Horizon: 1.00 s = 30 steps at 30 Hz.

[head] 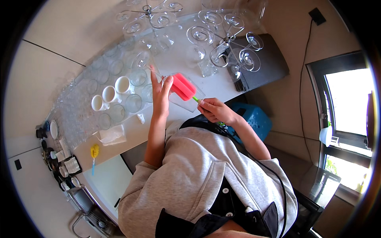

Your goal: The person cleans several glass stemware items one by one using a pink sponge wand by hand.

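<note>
My left hand (161, 93) grips a clear stemmed glass (141, 60), its round foot tilted up and away to the left. In my right hand (216, 110) is the green handle of a bottle brush with a ribbed pink sponge head (184, 87). The sponge head points at my left hand, level with the glass's bowl. The bowl's outline is too faint to tell how far the sponge is inside it. A clear flat sheet or tray (190, 104) lies on the counter under the brush.
Three white mugs (109, 94) stand among several clear tumblers (133, 103) on the left. Two metal racks (228, 39) hold upturned stemmed glasses at the back. A dark mat (262, 59) lies right, above a blue bin (253, 120). A yellow brush (94, 151) lies far left.
</note>
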### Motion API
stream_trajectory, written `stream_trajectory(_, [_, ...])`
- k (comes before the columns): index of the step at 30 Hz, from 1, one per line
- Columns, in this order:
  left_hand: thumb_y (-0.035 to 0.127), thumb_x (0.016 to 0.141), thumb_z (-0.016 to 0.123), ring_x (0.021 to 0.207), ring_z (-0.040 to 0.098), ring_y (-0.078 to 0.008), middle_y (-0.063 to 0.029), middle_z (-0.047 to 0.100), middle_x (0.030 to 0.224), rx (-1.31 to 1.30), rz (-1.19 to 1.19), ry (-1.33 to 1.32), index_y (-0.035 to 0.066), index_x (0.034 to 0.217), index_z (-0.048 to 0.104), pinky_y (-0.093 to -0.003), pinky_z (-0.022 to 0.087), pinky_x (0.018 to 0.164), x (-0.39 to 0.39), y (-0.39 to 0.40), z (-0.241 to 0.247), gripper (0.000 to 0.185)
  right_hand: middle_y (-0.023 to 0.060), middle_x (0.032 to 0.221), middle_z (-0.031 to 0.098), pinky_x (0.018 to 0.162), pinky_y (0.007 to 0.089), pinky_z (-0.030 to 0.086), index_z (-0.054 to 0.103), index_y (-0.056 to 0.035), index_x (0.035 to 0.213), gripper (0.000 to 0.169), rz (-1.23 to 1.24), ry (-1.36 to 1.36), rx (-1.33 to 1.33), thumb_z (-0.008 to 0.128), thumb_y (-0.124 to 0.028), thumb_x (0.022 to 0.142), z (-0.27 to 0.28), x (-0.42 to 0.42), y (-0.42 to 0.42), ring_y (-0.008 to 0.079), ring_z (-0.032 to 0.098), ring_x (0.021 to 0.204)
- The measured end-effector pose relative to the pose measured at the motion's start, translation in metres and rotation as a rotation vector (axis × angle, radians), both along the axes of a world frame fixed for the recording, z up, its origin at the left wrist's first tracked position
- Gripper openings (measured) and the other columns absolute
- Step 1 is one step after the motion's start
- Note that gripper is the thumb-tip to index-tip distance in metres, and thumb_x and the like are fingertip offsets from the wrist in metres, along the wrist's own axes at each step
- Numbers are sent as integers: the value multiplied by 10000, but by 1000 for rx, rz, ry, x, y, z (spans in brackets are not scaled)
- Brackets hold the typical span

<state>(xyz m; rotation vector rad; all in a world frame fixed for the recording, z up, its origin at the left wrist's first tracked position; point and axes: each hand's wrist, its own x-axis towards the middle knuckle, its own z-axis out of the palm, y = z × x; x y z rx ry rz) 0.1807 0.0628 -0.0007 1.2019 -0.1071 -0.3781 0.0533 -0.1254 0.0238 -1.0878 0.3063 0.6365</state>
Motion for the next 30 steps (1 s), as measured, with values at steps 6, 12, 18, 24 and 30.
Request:
stream_trajectory(6, [374, 972, 625, 1157, 563, -207, -155, 539, 1257, -49, 21, 103, 59, 1585, 163, -358, 481, 963, 0, -2, -6, 830, -101, 620, 253, 450, 220, 164, 524, -68, 923, 398, 32, -36, -49, 395, -401, 1098, 11, -1, 2, 25, 202, 498])
stream_trajectory(12, [300, 980, 585, 1146, 556, -200, -145, 556, 1249, -2, -17, -164, 71, 1568, 230, -353, 434, 1030, -7, 0, 4, 725, -100, 630, 241, 452, 219, 162, 507, -78, 918, 521, 32, 22, -115, 337, -546, 1069, -6, 1, -1, 28, 192, 504])
stream_trajectory(18, [282, 974, 557, 1104, 570, -194, -126, 570, 1188, -43, 76, -208, 82, 1569, 238, -334, 441, 1005, -6, -1, 12, 705, -85, 700, 277, 460, 204, 179, 489, -95, 938, 545, 28, -81, 77, 265, -575, 1068, -13, -3, 1, 26, 218, 547])
stream_trajectory(24, [301, 978, 543, 1085, 596, -227, -138, 574, 1187, -54, 118, -172, 81, 1551, 253, -375, 482, 976, -4, 7, 3, 679, -83, 713, 308, 472, 206, 184, 491, -96, 941, 302, 44, -119, -44, 422, -357, 1075, 5, -3, 6, 21, 229, 559])
stream_trajectory(30, [319, 942, 598, 999, 649, -302, -189, 583, 1169, -138, -24, -177, 67, 1515, 244, -471, 530, 942, -8, 7, 12, 718, -89, 701, 298, 460, 195, 179, 458, -126, 880, 373, 87, -16, 145, 431, -451, 1061, -9, -5, 5, 12, 224, 556])
